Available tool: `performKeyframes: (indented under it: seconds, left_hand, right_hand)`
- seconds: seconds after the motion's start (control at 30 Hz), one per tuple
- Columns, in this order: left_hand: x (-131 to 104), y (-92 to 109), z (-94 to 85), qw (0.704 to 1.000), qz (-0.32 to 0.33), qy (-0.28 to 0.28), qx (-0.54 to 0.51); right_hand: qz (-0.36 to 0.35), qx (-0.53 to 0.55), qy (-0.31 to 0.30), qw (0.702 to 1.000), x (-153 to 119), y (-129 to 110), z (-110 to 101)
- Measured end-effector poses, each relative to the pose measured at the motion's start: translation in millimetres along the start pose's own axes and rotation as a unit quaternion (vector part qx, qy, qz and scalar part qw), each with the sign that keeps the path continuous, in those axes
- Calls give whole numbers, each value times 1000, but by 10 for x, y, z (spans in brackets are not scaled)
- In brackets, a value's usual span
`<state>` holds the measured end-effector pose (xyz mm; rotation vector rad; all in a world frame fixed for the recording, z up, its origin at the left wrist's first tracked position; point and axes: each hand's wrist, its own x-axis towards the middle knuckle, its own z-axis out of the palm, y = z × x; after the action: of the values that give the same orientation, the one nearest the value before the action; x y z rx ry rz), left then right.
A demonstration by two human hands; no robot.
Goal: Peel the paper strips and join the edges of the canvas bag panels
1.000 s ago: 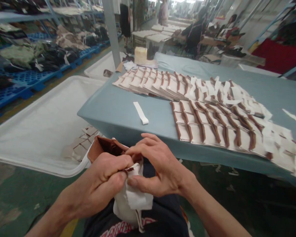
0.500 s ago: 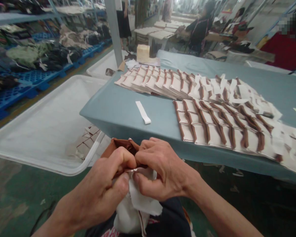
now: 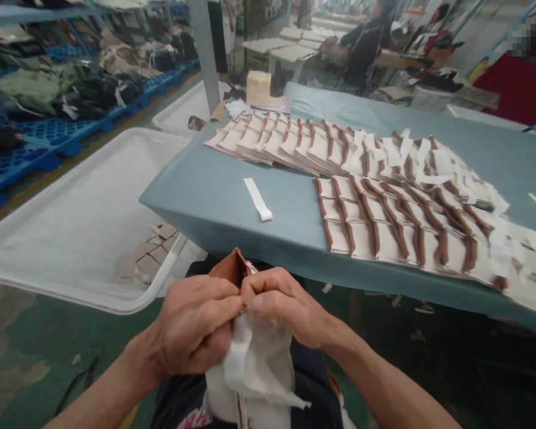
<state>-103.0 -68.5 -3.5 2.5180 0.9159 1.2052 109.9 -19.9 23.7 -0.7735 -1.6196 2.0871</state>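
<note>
Over my lap I hold a fabric pouch (image 3: 272,351), off-white outside with brown showing at its open top. My left hand (image 3: 196,322) is closed on the pouch's upper edge, thumb and forefinger pinching. Beside it, almost fingertip to fingertip, my right hand (image 3: 286,304) pinches the same edge. A strip of white tape (image 3: 237,351) hangs down the front of the pouch from under my fingers. The exact spot between the fingertips is hidden. On the blue table ahead lies a loose white strip (image 3: 258,199).
Rows of off-white and brown pouches (image 3: 384,223) cover the right of the blue table (image 3: 196,196), some with white strips on them. A white bin (image 3: 71,208) with several pieces stands at left. A yellowish block (image 3: 258,88) sits at the back. Shelves and people are farther off.
Both hands have drawn closer together on the pouch's edge, and the fingers have closed tighter. The pouch has turned slightly, with its brown top corner now pointing up.
</note>
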Motion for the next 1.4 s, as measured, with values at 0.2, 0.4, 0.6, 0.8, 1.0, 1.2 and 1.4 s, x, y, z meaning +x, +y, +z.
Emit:
performKeyframes:
  seconds: [0.2, 0.4, 0.6, 0.8, 1.0, 1.2, 1.4]
  left_hand:
    - [-55, 30, 68, 999, -14, 27, 29]
    - [95, 164, -176, 970, -195, -68, -125]
    - [434, 128, -433, 918, -241, -219, -225]
    - [252, 76, -407, 932, -212, -223, -190]
    - [292, 115, -465, 923, -236, -233, -195]
    - [536, 353, -564, 889, -236, -324, -219]
    - [165, 467, -374, 922, -241, -222, -206]
  right_hand:
    - [-44, -165, 88, 981, -15, 20, -22]
    - [-275, -407, 107, 865, -117, -142, -83]
    - [-269, -453, 64, 848, -167, -248, -81]
    - [-194, -376, 0, 906, -230, -222, -112]
    - [-238, -454, -3, 858, -323, -239, -63]
    - [-238, -482, -35, 842, -533, -523, 65]
    - [-244, -426, -15, 871, -426, -352, -47]
